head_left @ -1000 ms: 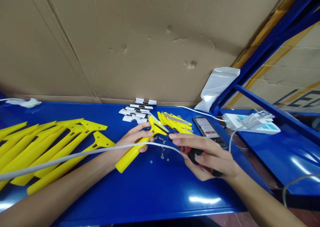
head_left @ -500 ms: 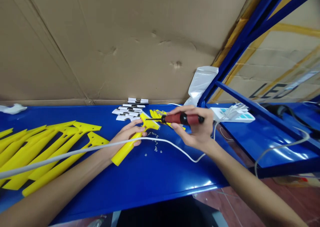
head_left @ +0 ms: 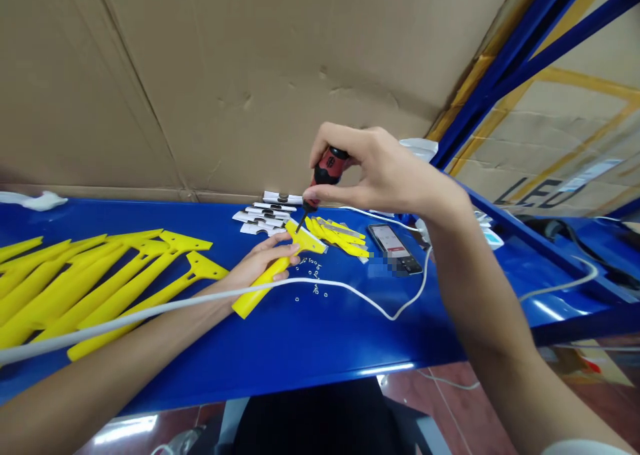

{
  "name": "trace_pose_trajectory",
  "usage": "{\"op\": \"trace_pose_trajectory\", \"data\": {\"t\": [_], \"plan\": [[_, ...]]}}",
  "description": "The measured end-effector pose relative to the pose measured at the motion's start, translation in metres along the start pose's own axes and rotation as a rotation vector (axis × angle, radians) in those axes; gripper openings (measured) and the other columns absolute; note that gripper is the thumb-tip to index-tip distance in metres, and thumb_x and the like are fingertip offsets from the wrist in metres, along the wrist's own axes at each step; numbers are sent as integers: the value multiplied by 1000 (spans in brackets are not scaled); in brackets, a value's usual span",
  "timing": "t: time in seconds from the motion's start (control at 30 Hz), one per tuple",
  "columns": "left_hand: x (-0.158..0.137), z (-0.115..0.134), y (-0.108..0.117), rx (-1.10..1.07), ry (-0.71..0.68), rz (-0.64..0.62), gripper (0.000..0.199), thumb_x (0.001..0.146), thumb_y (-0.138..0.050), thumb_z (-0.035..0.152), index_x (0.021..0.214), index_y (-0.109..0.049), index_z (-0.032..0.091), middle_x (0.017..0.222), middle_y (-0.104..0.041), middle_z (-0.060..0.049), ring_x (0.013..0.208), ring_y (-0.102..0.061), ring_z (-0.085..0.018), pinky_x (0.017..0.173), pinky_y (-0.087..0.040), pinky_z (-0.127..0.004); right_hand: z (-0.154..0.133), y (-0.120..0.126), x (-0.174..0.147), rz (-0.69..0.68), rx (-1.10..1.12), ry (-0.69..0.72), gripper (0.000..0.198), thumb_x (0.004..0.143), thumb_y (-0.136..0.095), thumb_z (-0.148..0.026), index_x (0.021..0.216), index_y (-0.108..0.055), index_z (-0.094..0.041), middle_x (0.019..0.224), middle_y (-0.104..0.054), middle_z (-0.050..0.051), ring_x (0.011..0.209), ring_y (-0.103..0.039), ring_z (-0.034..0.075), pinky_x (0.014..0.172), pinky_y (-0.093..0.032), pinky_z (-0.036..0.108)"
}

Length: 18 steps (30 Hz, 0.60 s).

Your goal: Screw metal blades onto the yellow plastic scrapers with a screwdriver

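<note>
My left hand (head_left: pixel 265 253) is closed around the handle of a yellow scraper (head_left: pixel 250 299), whose wide head points away toward the back right. Above it my right hand (head_left: pixel 387 171) grips a red and black screwdriver (head_left: pixel 329 167), fingers on its handle. The screwdriver stands steeply, its tip at the left part of the scraper head; the exact contact is too small to make out. Several tiny screws and nuts (head_left: pixel 316 288) lie scattered on the blue table (head_left: pixel 320 341) beside the scraper. Just behind the head are several small yellow strips (head_left: pixel 345 236).
Several yellow scraper handles (head_left: pixel 60 295) lie spread at the left. White paper-wrapped pieces (head_left: pixel 267 209) are stacked near the cardboard wall (head_left: pixel 240 75). A phone (head_left: pixel 393 241) lies at the right. A white cable (head_left: pixel 345 286) crosses over my left forearm.
My right hand has risen and turned, tipping the screwdriver from nearly level to steep, its tip still at the scraper head. The phone has come into view. The left hand keeps its hold.
</note>
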State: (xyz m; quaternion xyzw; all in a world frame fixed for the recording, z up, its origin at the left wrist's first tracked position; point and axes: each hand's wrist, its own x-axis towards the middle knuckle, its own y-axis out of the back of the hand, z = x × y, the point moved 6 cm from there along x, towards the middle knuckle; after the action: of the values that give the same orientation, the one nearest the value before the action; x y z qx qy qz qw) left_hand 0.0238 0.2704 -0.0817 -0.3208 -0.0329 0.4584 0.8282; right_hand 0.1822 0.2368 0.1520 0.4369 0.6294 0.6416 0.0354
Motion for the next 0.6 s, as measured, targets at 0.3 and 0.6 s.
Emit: {"op": "trace_pose_trajectory", "data": {"t": [0.3, 0.6], "plan": [[2, -3, -1, 17, 73, -10, 44, 88, -90, 14, 119, -59, 22, 77, -69, 1, 42, -57, -8, 34, -40, -15, 9, 13, 3, -161, 29, 34, 26, 92, -93, -37, 107, -75, -28, 97, -82, -2, 81, -76, 19, 63, -62, 34], [5, -7, 10, -14, 49, 81, 44, 85, -90, 10, 117, -63, 21, 78, -70, -1, 46, -60, -10, 32, -35, -13, 24, 10, -7, -133, -72, -28, 30, 88, -96, -32, 109, -75, -29, 94, -82, -1, 84, -76, 20, 63, -61, 33]]}}
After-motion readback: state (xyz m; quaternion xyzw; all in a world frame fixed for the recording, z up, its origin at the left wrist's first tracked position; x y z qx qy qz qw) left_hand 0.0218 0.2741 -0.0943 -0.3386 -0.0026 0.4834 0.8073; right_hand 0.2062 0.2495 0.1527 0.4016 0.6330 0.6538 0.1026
